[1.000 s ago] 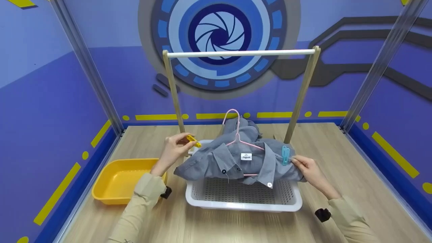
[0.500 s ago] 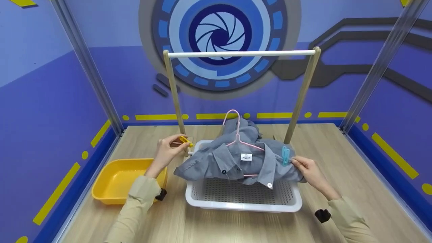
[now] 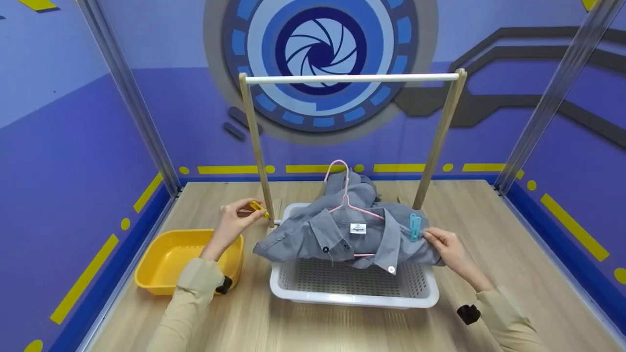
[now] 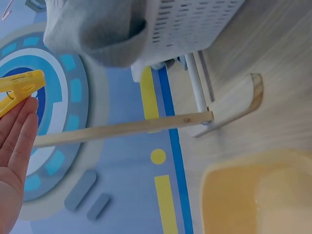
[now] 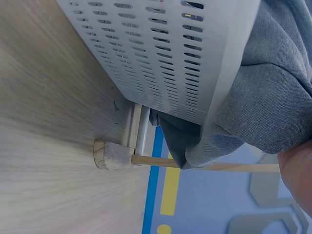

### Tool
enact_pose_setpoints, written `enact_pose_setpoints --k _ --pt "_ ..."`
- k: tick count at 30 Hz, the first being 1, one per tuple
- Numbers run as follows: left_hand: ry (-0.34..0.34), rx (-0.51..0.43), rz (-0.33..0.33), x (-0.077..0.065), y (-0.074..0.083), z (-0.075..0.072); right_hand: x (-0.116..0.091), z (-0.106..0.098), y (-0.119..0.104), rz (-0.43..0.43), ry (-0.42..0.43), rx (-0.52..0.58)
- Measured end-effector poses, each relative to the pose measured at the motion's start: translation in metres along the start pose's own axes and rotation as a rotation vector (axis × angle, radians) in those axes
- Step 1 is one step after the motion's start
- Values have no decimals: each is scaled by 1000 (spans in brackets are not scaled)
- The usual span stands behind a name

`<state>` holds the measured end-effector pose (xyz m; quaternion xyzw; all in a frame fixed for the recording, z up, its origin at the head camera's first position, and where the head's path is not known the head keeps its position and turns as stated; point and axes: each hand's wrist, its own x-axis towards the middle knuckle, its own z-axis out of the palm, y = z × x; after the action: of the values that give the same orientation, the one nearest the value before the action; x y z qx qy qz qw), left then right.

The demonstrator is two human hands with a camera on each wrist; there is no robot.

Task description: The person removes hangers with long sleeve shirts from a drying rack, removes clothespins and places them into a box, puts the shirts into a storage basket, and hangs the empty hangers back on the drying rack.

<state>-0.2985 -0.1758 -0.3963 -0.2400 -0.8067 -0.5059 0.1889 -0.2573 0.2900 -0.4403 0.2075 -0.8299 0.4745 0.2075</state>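
Observation:
Between the thumb and fingers of my left hand (image 3: 231,226) is a yellow clothespin (image 3: 259,209), held off to the left of the shirt. The same clothespin (image 4: 22,87) shows at the fingertips in the left wrist view. A grey collared shirt (image 3: 293,239) lies draped over a white perforated basket (image 3: 354,299), with a pink hanger (image 3: 346,183) inside its neck and the hook sticking up. On the shirt's right shoulder sits a blue clothespin (image 3: 414,228). Just right of it, my right hand (image 3: 447,248) pinches the shirt's edge. Folds of cloth hide part of the hanger.
A yellow tub (image 3: 168,264) stands left of the basket, under my left forearm. Behind the basket rises a wooden rack (image 3: 254,146) with a white top rail (image 3: 352,78). Blue-purple walls (image 3: 63,195) enclose the wooden table (image 3: 293,332) at the back and sides.
My left hand has moved left with the yellow clothespin, away from the shirt's left shoulder and toward the yellow tub. My right hand stays at the shirt's edge.

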Motion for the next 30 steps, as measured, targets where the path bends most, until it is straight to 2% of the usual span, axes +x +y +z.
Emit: enact_pose_setpoints --k 7,11,16,18,24,30 --pt "10 44 -54 -5 -2 -7 0 -1 -1 30 -12 -12" --pt "1 56 -63 -9 -7 -13 0 -1 -1 31 -14 -24" --pt "-18 72 -76 -14 -38 -22 1 0 -1 23 -17 -22" --pt "-25 78 -102 -17 -50 -26 1 0 0 12 -16 -21" --pt "-43 101 -200 -30 -59 -39 -1 0 3 -20 -13 6" --pt "-56 161 -241 -36 -63 -50 -2 1 7 -38 -5 22"
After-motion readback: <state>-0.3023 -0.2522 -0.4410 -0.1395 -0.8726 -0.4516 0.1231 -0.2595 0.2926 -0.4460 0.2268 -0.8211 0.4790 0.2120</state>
